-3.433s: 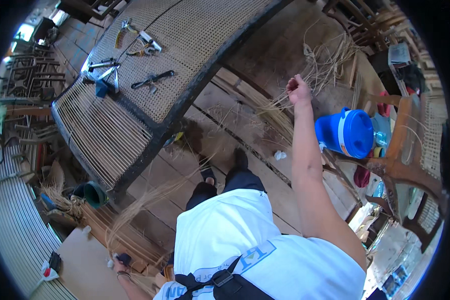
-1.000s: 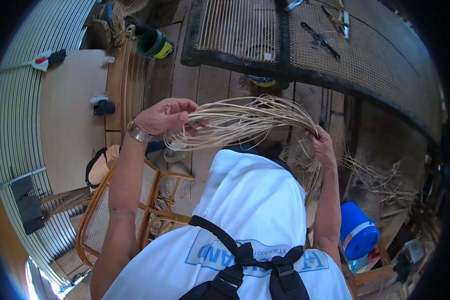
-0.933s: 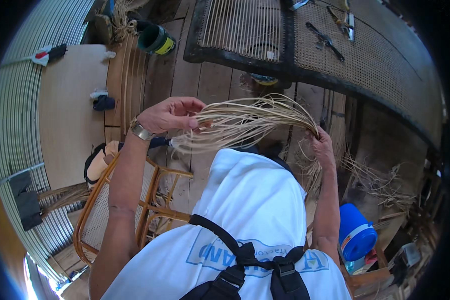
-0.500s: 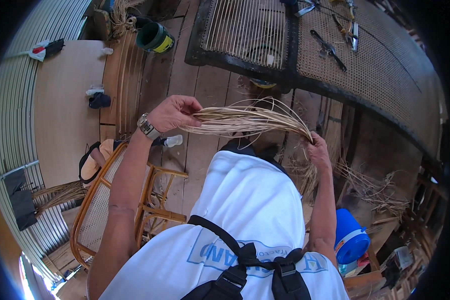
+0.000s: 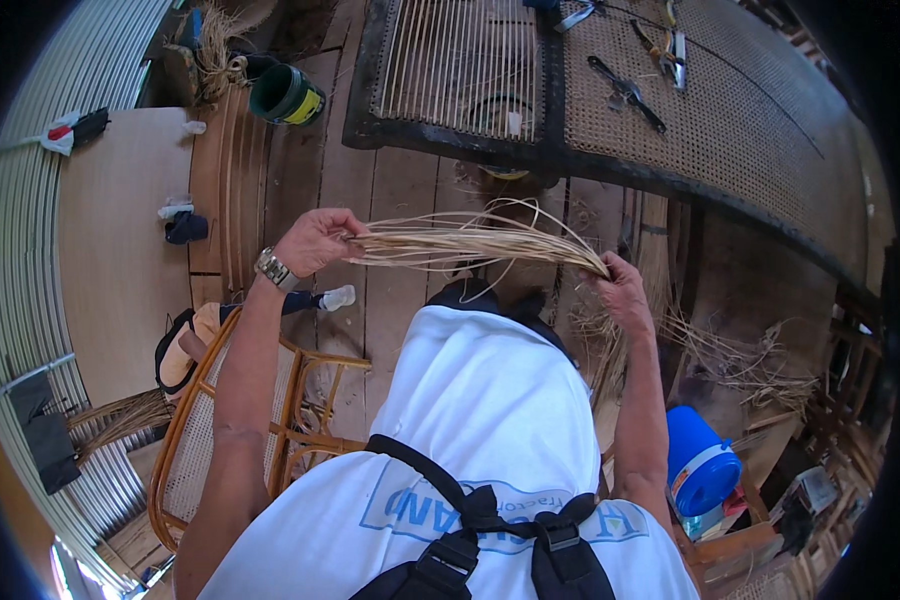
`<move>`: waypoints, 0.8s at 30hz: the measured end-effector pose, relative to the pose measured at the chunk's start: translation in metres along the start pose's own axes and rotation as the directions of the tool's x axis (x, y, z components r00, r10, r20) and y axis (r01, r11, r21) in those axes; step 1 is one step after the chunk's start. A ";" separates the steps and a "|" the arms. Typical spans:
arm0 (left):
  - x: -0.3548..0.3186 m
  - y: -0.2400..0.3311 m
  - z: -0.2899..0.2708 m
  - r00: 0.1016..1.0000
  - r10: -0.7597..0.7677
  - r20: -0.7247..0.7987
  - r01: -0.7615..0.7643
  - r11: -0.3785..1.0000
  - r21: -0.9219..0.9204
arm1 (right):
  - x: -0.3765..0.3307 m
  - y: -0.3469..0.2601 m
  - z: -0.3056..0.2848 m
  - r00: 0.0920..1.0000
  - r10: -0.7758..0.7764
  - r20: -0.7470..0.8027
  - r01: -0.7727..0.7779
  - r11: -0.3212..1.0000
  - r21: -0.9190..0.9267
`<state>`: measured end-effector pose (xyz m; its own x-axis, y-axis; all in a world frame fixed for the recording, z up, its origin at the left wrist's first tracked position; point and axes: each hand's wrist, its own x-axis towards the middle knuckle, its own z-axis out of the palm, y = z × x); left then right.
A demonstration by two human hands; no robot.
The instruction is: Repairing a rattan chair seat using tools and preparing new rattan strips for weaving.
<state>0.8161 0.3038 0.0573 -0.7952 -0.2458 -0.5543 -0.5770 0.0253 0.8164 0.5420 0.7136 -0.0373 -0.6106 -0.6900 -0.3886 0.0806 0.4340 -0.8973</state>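
A bundle of pale rattan strands (image 5: 470, 243) stretches level between my two hands, with a few loose strands looping above and below it. My left hand (image 5: 315, 240), with a metal watch (image 5: 275, 268) on its wrist, pinches the bundle's left end between thumb and fingers. At the other end, my right hand (image 5: 622, 290) is closed round the gathered strands. Beyond the bundle stands a dark wooden frame (image 5: 440, 140) carrying a woven cane panel (image 5: 690, 130) on its right part and parallel strands (image 5: 460, 60) on its left.
Pliers (image 5: 660, 50) and a dark tool (image 5: 627, 93) lie on the cane panel. A green bucket (image 5: 282, 100) stands far left. A rattan chair (image 5: 185, 460) is by my left arm, with another person's leg (image 5: 300, 303) beyond. At right are a blue jug (image 5: 698, 455) and loose strands (image 5: 760, 370).
Both hands have shifted slightly left with the bundle, my left hand also a little lower in view. The strands appear drawn straighter, and the surroundings have shifted slightly in view.
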 end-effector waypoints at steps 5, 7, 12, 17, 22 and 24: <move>-0.041 -0.024 -0.007 0.994 -0.072 -0.079 0.086 0.976 0.198 | 0.002 -0.046 0.028 0.990 -0.106 0.093 0.118 0.984 -0.133; -0.069 -0.004 0.003 0.990 -0.063 -0.128 0.091 0.971 0.221 | 0.006 -0.046 0.047 0.970 -0.119 0.213 0.142 0.985 -0.096; -0.116 0.037 0.014 0.941 0.221 -0.255 -0.057 0.849 0.525 | 0.014 -0.064 0.132 0.850 -0.120 0.512 0.237 0.957 -0.169; -0.081 0.019 0.029 0.927 0.374 0.030 -0.341 0.806 0.484 | 0.019 -0.139 0.217 0.724 -0.142 0.675 0.331 0.930 -0.160; -0.062 -0.040 -0.025 0.993 -0.052 0.102 0.010 0.927 0.375 | 0.055 -0.211 0.281 0.732 -0.318 0.603 0.413 0.910 -0.021; -0.067 -0.060 -0.068 0.984 -0.102 0.146 0.068 0.972 0.223 | 0.090 -0.201 0.312 0.770 -0.293 0.567 0.390 0.919 -0.054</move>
<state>0.9165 0.2529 0.0566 -0.7506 -0.1031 -0.6527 -0.6568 0.2244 0.7199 0.7166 0.3838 0.0431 -0.0467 -0.9868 -0.1549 -0.2063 0.1613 -0.9651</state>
